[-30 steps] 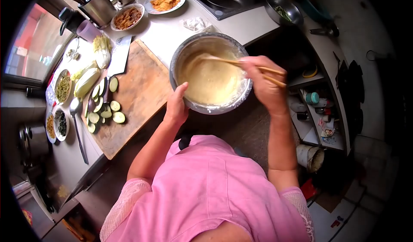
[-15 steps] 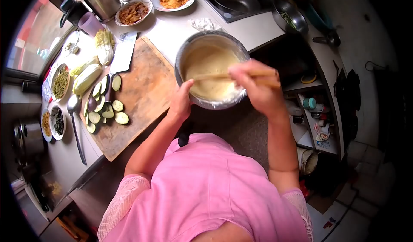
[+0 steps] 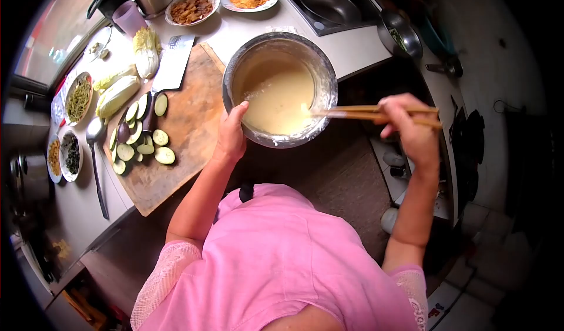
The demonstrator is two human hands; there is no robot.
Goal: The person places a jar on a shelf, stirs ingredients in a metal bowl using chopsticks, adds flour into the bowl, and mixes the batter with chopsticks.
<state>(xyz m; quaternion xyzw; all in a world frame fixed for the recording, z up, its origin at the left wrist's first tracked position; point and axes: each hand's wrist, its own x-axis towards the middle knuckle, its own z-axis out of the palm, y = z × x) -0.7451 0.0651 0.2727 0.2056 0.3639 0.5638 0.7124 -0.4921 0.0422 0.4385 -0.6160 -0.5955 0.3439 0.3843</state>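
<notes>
A metal bowl of pale yellow batter is tilted toward me at the counter's edge. My left hand grips its lower left rim, thumb on top and the other fingers hidden beneath. Closed around a pair of chopsticks, my right hand is out to the right of the bowl. The chopstick tips reach over the right rim and carry some batter. Batter is smeared along the bowl's inner wall.
Left of the bowl, a wooden cutting board bears eggplant slices and a cleaver. Napa cabbage, a ladle and several filled dishes lie further left. A frying pan sits on the stove behind.
My right hand has swung right, drawing the chopsticks from across the batter to the right rim. The bowl, in my left hand, has shifted slightly left and tilts more toward me.
</notes>
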